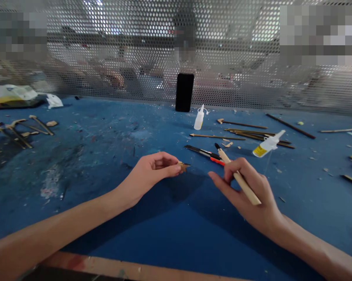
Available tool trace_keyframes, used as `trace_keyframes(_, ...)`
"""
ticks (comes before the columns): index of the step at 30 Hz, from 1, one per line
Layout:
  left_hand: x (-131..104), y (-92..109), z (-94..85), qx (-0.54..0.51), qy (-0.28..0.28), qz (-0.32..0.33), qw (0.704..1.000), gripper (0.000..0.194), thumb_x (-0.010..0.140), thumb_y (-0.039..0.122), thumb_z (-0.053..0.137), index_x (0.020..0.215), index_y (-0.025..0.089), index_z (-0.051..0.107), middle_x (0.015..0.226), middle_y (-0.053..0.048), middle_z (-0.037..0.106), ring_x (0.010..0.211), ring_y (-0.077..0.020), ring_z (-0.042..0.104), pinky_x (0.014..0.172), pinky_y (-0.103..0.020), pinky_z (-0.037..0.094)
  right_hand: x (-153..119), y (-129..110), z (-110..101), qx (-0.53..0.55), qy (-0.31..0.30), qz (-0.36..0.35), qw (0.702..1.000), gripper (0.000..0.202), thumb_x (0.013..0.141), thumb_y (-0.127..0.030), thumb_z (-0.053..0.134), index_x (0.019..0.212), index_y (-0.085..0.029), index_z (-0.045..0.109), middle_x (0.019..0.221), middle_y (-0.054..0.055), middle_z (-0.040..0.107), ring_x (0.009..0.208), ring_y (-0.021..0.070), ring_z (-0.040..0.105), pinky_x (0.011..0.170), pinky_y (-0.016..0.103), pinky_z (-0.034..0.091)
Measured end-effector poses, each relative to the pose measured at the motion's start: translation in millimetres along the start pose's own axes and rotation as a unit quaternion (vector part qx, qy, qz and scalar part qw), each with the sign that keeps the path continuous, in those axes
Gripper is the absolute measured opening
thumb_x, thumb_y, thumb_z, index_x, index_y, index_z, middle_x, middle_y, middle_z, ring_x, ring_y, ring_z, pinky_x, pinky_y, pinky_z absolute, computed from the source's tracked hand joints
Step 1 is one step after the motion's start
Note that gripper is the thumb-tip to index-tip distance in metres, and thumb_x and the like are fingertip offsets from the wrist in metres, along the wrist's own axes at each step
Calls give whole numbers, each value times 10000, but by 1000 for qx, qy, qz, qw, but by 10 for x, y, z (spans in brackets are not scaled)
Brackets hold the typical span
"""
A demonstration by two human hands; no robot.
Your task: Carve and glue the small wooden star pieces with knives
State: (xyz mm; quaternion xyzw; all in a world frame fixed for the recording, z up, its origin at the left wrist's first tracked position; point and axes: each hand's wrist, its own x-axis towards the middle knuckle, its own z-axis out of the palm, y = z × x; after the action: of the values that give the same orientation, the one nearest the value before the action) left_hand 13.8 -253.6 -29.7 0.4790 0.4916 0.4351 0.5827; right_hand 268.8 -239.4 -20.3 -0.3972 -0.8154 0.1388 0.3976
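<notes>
My left hand [156,171] is closed in a pinch at the middle of the table. Between thumb and fingertips it holds a small brown wooden piece [184,167] with pointed, star-like edges. To its right, my right hand [246,187] grips a pale wooden-handled tool [242,181] with a short black tip, its thumb stretched out toward the left hand. The tool slants with its tip up and to the left. Just behind the right hand lies a utility knife [205,152] with a red and black body, partly hidden by the tool.
Two white glue bottles [199,119] [268,144] are behind the hands, the right one tilted. Thin dark sticks [252,134] lie at the right, some with arrow-shaped tips. Several pale-headed sticks [17,132] lie at the left. A black phone [184,93] leans on the perforated metal screen [134,74].
</notes>
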Motion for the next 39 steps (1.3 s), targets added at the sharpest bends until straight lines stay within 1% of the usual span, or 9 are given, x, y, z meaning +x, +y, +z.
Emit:
trace_keyframes(2, 4, 7, -27, 59, 24, 36, 997, 304, 843, 415, 807, 1003, 173, 714, 1061, -58, 749, 962, -172, 694, 940, -304, 541, 1, -8, -2, -4, -32, -14, 999, 235, 949, -268, 677, 853, -242, 464, 625, -90, 484, 497, 84, 441, 524, 219, 412)
trace_keyframes(5, 18, 28, -63, 136, 42, 77, 987, 294, 863, 443, 779, 972, 181, 703, 969, -35, 738, 847, -155, 679, 861, -294, 547, 6, -12, 21, -31, -87, -32, 995, 101, 984, -274, 617, 940, -226, 539, 657, -59, 562, 543, 110, 518, 569, 247, 441)
trace_keyframes(11, 60, 29, -96, 135, 11, 73, 988, 299, 889, 419, 747, 1009, 164, 645, 1038, -83, 760, 896, -187, 706, 828, -309, 572, -16, 54, 84, -54, -145, -40, 987, 157, 1032, -244, 524, 1142, -212, 633, 1064, 77, 693, 917, 200, 682, 819, 341, 535)
trace_keyframes(16, 54, 24, -94, 249, 3, 71, 966, 306, 916, 485, 684, 1002, 192, 702, 973, -47, 745, 805, -174, 659, 679, -275, 514, -29, 19, 38, -14, -117, 12, 993, 245, 1022, -264, 530, 1252, -207, 594, 953, 39, 723, 752, 159, 677, 707, 292, 527)
trace_keyframes(22, 18, 43, -58, 382, 2, 97, 919, 223, 959, 433, 618, 967, 246, 740, 810, 14, 684, 671, -140, 552, 629, -276, 411, 6, -47, 15, 57, -51, 86, 993, 104, 985, -308, 602, 955, -218, 644, 773, -12, 668, 614, 113, 594, 572, 225, 472)
trace_keyframes(24, 20, 51, -62, 418, 4, 122, 900, 189, 955, 387, 625, 950, 242, 744, 813, 13, 673, 700, -146, 555, 658, -282, 407, 12, -20, 32, 52, -53, 90, 993, 106, 994, -321, 600, 972, -222, 631, 757, -20, 652, 607, 116, 588, 564, 227, 471)
trace_keyframes(30, 57, 42, -136, 428, -15, 170, 887, 176, 965, 381, 652, 969, 252, 771, 906, 12, 711, 790, -156, 599, 734, -291, 427, 0, 151, 89, -14, -126, -16, 992, 222, 1043, -173, 490, 1194, -236, 640, 1123, 58, 668, 1027, 182, 662, 916, 330, 523)
trace_keyframes(35, 34, 25, -152, 420, -27, 229, 878, 149, 971, 341, 672, 1024, 255, 781, 937, 3, 728, 889, -175, 622, 826, -308, 453, -4, 221, 57, -88, -197, -63, 974, 408, 1003, -60, 405, 1263, -223, 674, 1140, 107, 584, 964, 212, 639, 839, 377, 557)
trace_keyframes(39, 25, 9, -160, 431, -20, 252, 866, 139, 964, 319, 687, 1032, 242, 781, 979, -5, 744, 930, -182, 629, 866, -320, 470, 36, 268, 37, -174, -132, -72, 973, 428, 998, -70, 401, 1297, -206, 675, 1172, 131, 570, 1044, 249, 618, 880, 410, 559)
